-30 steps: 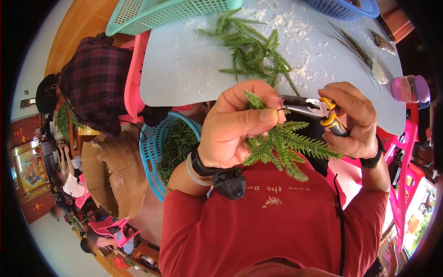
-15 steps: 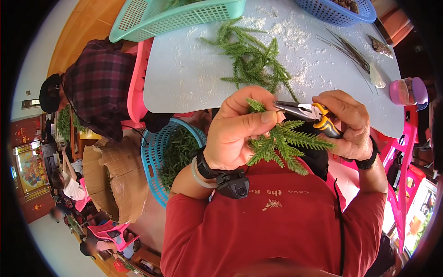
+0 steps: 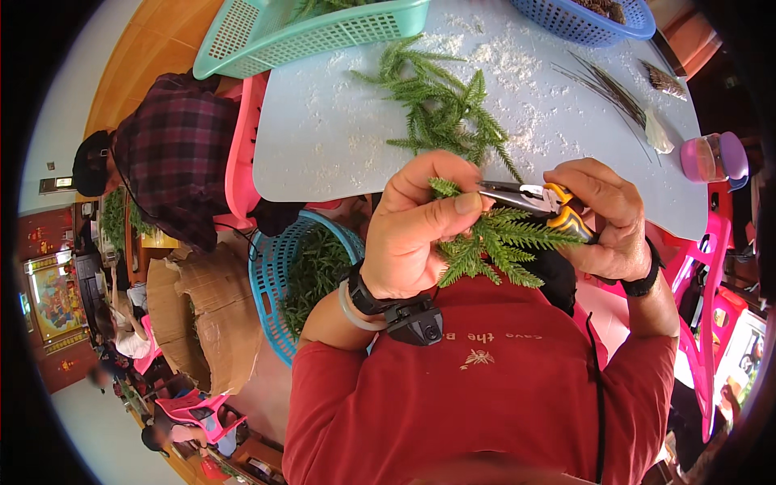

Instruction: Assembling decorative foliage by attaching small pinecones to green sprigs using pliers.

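My left hand (image 3: 424, 218) pinches an artificial pine sprig (image 3: 505, 242) between thumb and forefinger, its green needled tips fanning out below and to the right. In my right hand (image 3: 610, 218) is a pair of pliers (image 3: 566, 212) with yellow and black handles. Their long metal jaws point left and reach the sprig beside my left fingertips; what exactly lies between the jaws is hidden. Beyond my hands, a loose heap of similar green sprigs (image 3: 444, 101) lies on the pale table (image 3: 323, 153).
A green basket (image 3: 323, 36) and a blue basket (image 3: 598, 28) stand at the table's far side. Thin dark wires (image 3: 606, 89) and a purple-lidded jar (image 3: 715, 158) are at the right. Lower left are a blue basket of greenery (image 3: 267, 283) and a cardboard box (image 3: 214, 315); a person in plaid (image 3: 174, 145) sits left.
The sprig has tilted slightly upward between my hands. The pliers have shifted a little left and down, their jaws still at my left fingertips. Both hands keep their grip.
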Demonstrator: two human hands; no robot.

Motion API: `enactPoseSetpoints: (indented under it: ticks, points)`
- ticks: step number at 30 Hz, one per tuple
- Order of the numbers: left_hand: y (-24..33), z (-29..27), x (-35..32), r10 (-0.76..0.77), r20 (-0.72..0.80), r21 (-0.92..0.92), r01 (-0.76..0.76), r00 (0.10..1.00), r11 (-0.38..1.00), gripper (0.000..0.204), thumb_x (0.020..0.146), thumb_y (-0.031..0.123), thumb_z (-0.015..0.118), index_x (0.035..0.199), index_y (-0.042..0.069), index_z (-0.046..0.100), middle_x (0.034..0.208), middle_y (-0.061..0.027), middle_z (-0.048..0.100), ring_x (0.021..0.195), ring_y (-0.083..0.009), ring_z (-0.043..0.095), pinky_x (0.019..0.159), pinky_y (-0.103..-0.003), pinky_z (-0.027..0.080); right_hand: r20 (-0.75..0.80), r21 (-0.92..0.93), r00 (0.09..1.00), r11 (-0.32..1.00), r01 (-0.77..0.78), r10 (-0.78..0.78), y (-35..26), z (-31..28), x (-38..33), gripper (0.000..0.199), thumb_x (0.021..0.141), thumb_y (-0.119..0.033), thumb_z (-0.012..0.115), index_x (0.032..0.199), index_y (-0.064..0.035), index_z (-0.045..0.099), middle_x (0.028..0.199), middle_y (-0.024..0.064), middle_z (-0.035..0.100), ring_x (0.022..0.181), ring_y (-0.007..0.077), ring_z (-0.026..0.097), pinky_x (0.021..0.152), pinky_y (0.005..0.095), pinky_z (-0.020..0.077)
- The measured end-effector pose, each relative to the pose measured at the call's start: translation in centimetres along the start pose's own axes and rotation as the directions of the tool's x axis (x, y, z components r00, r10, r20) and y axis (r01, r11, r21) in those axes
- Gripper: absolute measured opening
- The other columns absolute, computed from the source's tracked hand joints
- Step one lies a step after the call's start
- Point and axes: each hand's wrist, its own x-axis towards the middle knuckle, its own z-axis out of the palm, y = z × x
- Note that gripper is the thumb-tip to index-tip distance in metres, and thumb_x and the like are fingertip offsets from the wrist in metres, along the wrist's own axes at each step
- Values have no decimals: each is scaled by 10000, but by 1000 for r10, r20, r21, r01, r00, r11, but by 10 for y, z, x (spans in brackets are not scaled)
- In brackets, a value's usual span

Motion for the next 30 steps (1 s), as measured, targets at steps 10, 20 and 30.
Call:
enactPoseSetpoints:
  ticks: [10,20,30]
  points:
    - [-2,0,11,584,283,834,-496,761,242,100,792,21,662,878,16,611,734,-67,598,620,-149,543,551,-253,409,49,169,984,970,-175,169,-4,5,-4,464,633,-104,692,1072,23,616,864,109,610,699,195,548,637,274,431]
    - [4,10,1,284,-135,505,-181,949,844,91,870,16,618,939,-9,565,745,11,564,619,-6,454,523,-158,351,-216,-387,974,922,-21,-68,-9,7,-6,528,584,-53,718,1094,8,598,978,136,587,791,246,580,688,328,482]
    - [10,24,-7,235,-175,502,-119,956,857,140,849,-7,622,962,-21,541,846,-25,587,716,-34,527,643,-153,415,195,-925,887,221,308,-419,-35,-28,2,537,547,-67,709,1080,-29,656,1012,117,574,794,242,552,648,351,480]
